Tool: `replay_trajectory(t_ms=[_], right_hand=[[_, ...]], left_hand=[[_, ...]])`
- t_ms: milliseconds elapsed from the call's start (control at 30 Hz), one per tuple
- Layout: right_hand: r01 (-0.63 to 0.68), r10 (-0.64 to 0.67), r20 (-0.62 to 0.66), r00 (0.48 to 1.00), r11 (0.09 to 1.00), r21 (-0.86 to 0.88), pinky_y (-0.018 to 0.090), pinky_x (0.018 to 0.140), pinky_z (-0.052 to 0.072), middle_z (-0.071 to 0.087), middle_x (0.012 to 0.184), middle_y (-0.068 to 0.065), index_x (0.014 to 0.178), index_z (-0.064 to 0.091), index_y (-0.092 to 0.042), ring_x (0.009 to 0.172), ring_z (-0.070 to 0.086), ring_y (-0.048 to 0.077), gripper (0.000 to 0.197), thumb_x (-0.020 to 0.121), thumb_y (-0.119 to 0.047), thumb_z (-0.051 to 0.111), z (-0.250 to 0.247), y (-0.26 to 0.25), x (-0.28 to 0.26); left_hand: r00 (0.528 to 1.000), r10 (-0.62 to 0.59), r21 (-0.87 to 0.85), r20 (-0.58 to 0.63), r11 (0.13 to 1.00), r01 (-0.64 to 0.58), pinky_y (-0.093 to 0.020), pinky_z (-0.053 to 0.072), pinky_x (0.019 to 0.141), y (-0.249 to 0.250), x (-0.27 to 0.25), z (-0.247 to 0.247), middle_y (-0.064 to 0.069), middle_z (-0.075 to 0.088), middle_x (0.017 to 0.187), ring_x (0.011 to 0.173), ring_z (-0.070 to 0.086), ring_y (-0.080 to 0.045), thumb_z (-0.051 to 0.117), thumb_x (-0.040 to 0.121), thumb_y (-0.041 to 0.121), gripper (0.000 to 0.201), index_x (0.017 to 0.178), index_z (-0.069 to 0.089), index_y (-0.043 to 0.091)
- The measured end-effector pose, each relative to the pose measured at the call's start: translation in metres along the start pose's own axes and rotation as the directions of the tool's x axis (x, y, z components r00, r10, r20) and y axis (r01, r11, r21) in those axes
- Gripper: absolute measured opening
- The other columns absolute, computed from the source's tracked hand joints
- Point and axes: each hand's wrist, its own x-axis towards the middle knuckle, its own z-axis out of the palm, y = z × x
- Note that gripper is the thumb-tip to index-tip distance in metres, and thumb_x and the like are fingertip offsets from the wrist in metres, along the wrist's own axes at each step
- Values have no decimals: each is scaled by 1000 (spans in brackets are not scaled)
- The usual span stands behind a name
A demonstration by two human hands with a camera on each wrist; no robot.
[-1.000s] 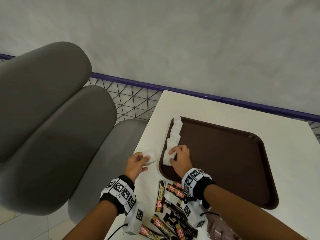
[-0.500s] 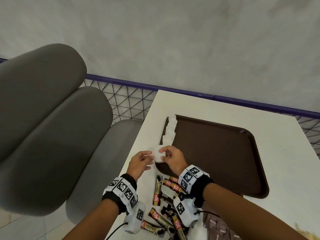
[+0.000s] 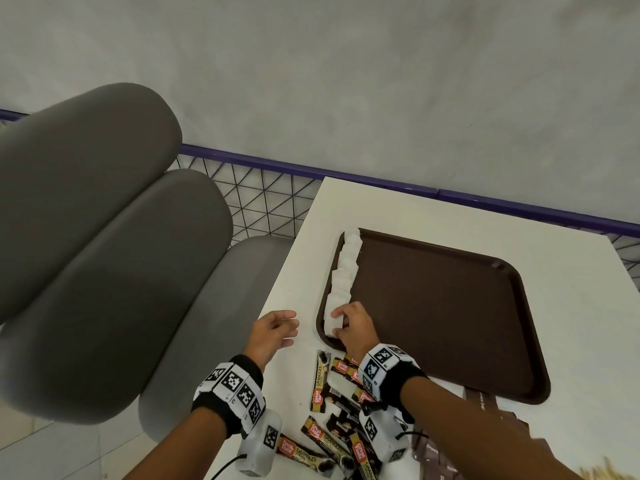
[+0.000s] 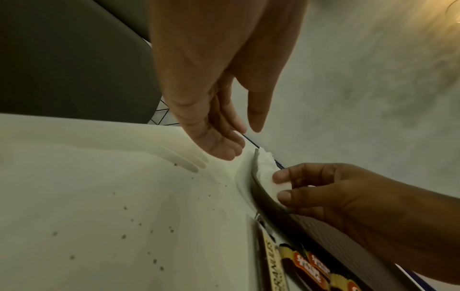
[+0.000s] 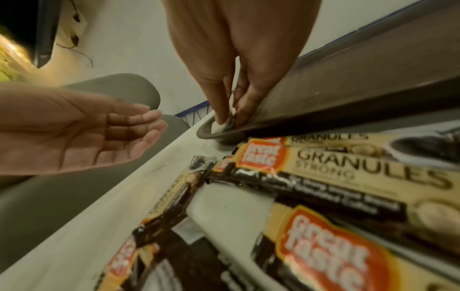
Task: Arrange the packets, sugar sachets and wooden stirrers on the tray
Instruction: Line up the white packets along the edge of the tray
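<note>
A dark brown tray [image 3: 450,306] lies on the white table [image 3: 398,209]. A row of white sugar sachets [image 3: 346,268] runs along the tray's left rim. My right hand [image 3: 341,323] pinches the nearest white sachet [image 3: 331,323] at the tray's near left corner [image 5: 209,132]; in the left wrist view that sachet [image 4: 271,187] sits between thumb and fingers. My left hand [image 3: 285,329] hovers over the table left of the tray, fingers relaxed, holding nothing. Coffee granule packets [image 3: 320,386] lie scattered near the table's front edge.
Grey padded chair cushions [image 3: 104,237] stand left of the table. A purple rail with wire mesh [image 3: 263,199] runs behind it. Dark brown packets [image 3: 485,424] lie under my right forearm. Most of the tray's floor is bare.
The sachet passed from my left hand to my right, which carried it right and set it at the tray's near left corner. My left hand has drawn back with nothing in it.
</note>
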Motion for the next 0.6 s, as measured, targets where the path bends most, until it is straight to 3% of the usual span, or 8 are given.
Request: replay_trajectory(t_ms=[133, 333, 433, 533, 600], right_hand=[[7, -4, 30, 1000, 995, -96, 23, 95, 43, 44, 120, 5, 105, 57, -10, 111, 50, 20, 26, 82, 4, 59, 0, 2, 4], [63, -60, 23, 998, 979, -196, 21, 95, 35, 40, 121, 2, 110, 56, -15, 117, 35, 15, 30, 82, -8, 64, -10, -2, 0], [44, -48, -72, 996, 997, -68, 20, 92, 34, 41, 111, -2, 110, 57, -15, 109, 37, 12, 34, 79, -13, 69, -29, 0, -10], [19, -14, -188, 982, 1000, 23, 21, 79, 38, 48, 97, -3, 98, 59, -16, 88, 48, 11, 19, 81, -12, 67, -58, 15, -28], [-32, 35, -189, 981, 999, 21, 25, 76, 43, 57, 90, 2, 89, 60, -15, 79, 52, 13, 11, 83, -7, 63, -78, 31, -45]], left_hand=[[1000, -14, 21, 12, 1000, 14, -24, 52, 73, -5, 0, -2, -11, 62, 96, 82, 60, -17, 61, 88, 7, 18, 106, 60, 7], [999, -12, 76, 50, 997, 8, -26, 52, 74, -12, -6, 2, -10, 65, 93, 80, 61, -18, 60, 88, 6, 13, 100, 62, 11], [995, 17, 154, 96, 988, -32, -22, 52, 70, -18, -13, 5, -8, 65, 90, 81, 61, -19, 61, 88, 9, 12, 100, 62, 11], [988, 59, 279, 140, 955, -97, -17, 50, 66, -24, -21, 4, -4, 66, 90, 84, 62, -19, 62, 88, 13, 9, 97, 62, 16], [981, 60, 401, 182, 907, -130, -15, 49, 65, -27, -28, 5, 0, 64, 93, 85, 62, -16, 61, 89, 17, 10, 99, 61, 17]])
